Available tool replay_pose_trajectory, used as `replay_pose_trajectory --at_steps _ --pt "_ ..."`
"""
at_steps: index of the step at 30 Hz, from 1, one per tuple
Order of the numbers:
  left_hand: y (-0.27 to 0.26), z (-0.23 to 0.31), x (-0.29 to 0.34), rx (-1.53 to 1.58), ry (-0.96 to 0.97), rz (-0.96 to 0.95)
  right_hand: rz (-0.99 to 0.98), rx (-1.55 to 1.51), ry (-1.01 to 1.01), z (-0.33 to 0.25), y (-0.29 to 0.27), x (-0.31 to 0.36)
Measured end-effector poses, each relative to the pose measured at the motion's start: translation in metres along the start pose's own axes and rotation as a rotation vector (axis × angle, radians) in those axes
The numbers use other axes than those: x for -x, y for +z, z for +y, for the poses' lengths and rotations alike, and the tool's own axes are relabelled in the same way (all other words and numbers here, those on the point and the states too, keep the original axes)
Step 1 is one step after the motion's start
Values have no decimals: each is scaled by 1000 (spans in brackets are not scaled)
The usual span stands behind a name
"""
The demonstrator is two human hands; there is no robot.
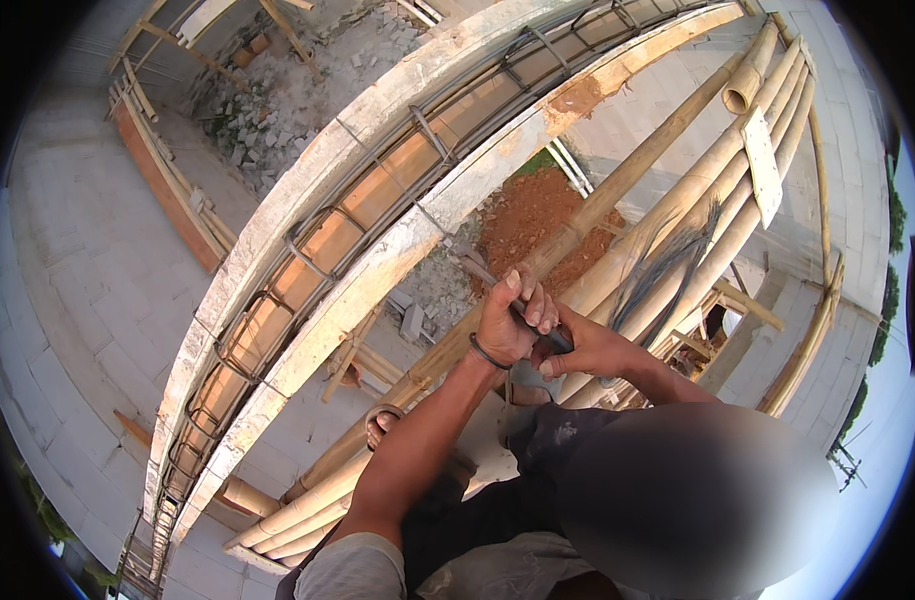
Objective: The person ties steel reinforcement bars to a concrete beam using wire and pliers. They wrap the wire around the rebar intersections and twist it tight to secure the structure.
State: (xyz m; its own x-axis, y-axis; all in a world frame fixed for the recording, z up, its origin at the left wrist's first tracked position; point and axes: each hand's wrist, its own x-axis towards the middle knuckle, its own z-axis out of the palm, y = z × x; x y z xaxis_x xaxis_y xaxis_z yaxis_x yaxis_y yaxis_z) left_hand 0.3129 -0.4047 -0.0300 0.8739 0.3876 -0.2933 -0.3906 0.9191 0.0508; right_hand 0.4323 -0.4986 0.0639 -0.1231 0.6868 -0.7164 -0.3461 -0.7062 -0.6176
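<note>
Both hands are closed around a dark-handled metal hand tool [475, 268], whose exact kind I cannot make out. My left hand [513, 318] grips it nearer its grey tip, with a dark band around the wrist. Lower on the handle, my right hand [586, 345] wraps the end. The tool's tip points up and left at the near side of a wooden formwork board [418, 270]. A thin tie wire [433, 218] crosses that board and runs down toward the tip; whether they touch is unclear. Inside the formwork lies a steel rebar cage [308, 240] with square stirrups.
Bamboo poles [618, 200] form a scaffold beneath me, and a sandalled foot [382, 425] rests on it. A bundle of dark wires [668, 265] hangs over the poles at right. Far below are reddish soil [533, 225], rubble [268, 130] and grey block walls [88, 290].
</note>
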Motion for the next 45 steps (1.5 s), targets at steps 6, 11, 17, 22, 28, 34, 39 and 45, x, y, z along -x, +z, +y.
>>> replay_pose_trajectory --at_steps 6,11,17,22,28,34,39,45 --pt "30 1 20 -684 120 401 259 683 -52 13 -6 0" --pt "67 88 68 -1953 148 80 564 1321 -380 17 -19 6" --pt "70 177 4 -2189 865 306 652 1275 -437 17 -7 6" --pt "58 163 10 -1977 701 486 252 694 -97 7 3 11" --pt "50 163 6 -1959 797 452 -216 198 7 3 -2 7" --pt "49 167 -2 -1988 634 521 -440 -401 86 -4 -5 6" --pt "42 177 -10 -1766 361 443 -433 -594 111 -17 -4 5" --pt "39 180 -12 -1740 338 396 -422 -582 144 -26 -1 5"
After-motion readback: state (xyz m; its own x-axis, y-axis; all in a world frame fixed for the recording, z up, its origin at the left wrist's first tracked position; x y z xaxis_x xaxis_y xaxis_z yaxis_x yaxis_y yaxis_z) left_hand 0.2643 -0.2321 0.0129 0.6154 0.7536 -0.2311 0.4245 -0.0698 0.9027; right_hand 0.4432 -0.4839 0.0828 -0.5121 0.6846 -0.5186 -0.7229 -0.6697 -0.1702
